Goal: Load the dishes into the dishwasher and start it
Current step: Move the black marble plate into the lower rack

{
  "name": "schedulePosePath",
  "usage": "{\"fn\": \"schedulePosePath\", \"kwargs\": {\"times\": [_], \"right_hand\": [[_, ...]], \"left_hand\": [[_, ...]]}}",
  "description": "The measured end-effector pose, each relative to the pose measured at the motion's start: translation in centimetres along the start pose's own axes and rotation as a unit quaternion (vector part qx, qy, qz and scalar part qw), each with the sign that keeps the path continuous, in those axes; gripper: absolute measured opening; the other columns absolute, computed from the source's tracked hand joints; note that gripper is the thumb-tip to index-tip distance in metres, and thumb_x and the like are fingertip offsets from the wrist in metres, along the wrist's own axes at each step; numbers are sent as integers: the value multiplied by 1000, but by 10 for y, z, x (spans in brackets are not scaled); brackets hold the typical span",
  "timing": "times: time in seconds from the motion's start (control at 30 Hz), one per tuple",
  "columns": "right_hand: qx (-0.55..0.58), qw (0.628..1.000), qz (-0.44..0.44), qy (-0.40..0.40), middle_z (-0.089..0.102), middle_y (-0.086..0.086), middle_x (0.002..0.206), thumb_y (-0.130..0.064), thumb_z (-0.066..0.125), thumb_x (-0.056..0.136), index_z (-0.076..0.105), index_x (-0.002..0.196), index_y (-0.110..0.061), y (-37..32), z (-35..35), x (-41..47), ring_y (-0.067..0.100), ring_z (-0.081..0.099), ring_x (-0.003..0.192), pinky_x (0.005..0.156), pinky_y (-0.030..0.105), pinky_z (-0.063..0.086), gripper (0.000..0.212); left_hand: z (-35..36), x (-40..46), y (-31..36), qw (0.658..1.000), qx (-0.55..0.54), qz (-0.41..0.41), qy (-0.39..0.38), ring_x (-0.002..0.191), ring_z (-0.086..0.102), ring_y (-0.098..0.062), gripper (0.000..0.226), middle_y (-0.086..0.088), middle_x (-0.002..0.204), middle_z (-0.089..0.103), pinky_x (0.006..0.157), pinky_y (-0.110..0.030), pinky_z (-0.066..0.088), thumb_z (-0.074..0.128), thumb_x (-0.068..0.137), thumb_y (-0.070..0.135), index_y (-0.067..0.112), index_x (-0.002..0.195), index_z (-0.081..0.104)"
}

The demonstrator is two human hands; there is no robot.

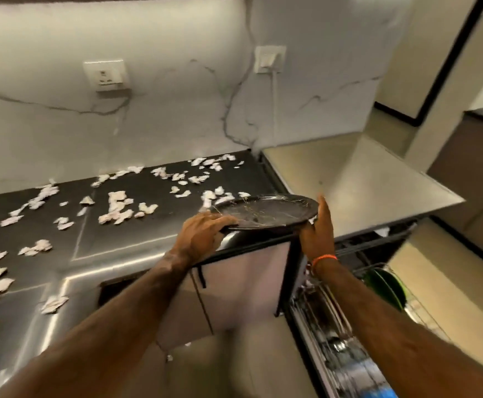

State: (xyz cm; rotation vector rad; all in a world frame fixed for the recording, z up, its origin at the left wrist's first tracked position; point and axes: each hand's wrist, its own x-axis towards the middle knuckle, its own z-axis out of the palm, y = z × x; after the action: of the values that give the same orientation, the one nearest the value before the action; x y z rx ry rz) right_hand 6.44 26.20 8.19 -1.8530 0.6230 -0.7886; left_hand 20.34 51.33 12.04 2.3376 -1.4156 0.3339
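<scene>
both hands hold black plate at frame centre: left hand fingers curled over near rim, right hand fingers straight against right rim; green dish in dishwasher rack, lower right.

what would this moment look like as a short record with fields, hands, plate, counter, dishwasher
left hand: left hand grips the near left rim of the plate from above
right hand: right hand supports the right rim, fingers fairly straight, orange band at the wrist
plate: dark plate, roughly level, thin strands of residue on it, held over the counter's right end
counter: dark counter strewn with white paper scraps
dishwasher: open at lower right, rack pulled out, green dish standing in it
wall: socket on marble backsplash
</scene>
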Motion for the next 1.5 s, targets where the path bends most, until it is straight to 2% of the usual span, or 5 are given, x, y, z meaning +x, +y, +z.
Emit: {"fn": "schedulePosePath", "kwargs": {"times": [0.2, 0.37, 0.53, 0.9, 1.5], "right_hand": [[460, 852, 231, 96, 69, 9, 98, -37, 45, 88, 66, 111, -13, 12, -136, 17, 28, 67, 94, 82, 50, 58, 40], [320, 897, 262, 158, 57, 11, 77, -13, 62, 84, 62, 89, -9, 46, -230, 9, 25, 58, 65, 51, 32, 53, 7], [298, 894, 273, 197, 59, 13, 86, 7, 53, 84, 56, 94, -10, 78, -302, -12, 27, 60, 78, 75, 48, 57, 20], [256, 860, 311, 314, 67, 12, 88, 18, 48, 86, 60, 99, -6, 150, -417, -42, 25, 66, 77, 69, 36, 53, 30], [-295, 814, 402, 298, 74, 7, 105, -2, 56, 89, 72, 116, -18, 387, -477, -52, 26, 67, 96, 84, 27, 46, 35]], "left_hand": [[83, 89, 123, 989, -54, 140, 18, 110, 69, -27, 40, -6, 123, 72, 94, -41, 56, 63, 87, 12, 16, 126, 70], [137, 139, 192, 966, -35, 246, -69, 137, 51, -31, 50, -8, 144, 58, 115, -52, 39, 60, 94, 21, 19, 143, 56], [163, 184, 235, 915, -18, 269, -300, 155, -3, -15, 113, 9, 167, 7, 126, -48, 2, 39, 71, 97, 32, 161, 17], [261, 347, 375, 932, -266, 115, -216, 114, 61, -29, 44, -10, 124, 66, 93, -28, 42, 63, 92, 17, 11, 135, 56], [534, 340, 498, 870, -269, 250, -329, 103, 67, -21, 28, -1, 114, 74, 97, -35, 53, 62, 95, 10, 22, 119, 73]]}}
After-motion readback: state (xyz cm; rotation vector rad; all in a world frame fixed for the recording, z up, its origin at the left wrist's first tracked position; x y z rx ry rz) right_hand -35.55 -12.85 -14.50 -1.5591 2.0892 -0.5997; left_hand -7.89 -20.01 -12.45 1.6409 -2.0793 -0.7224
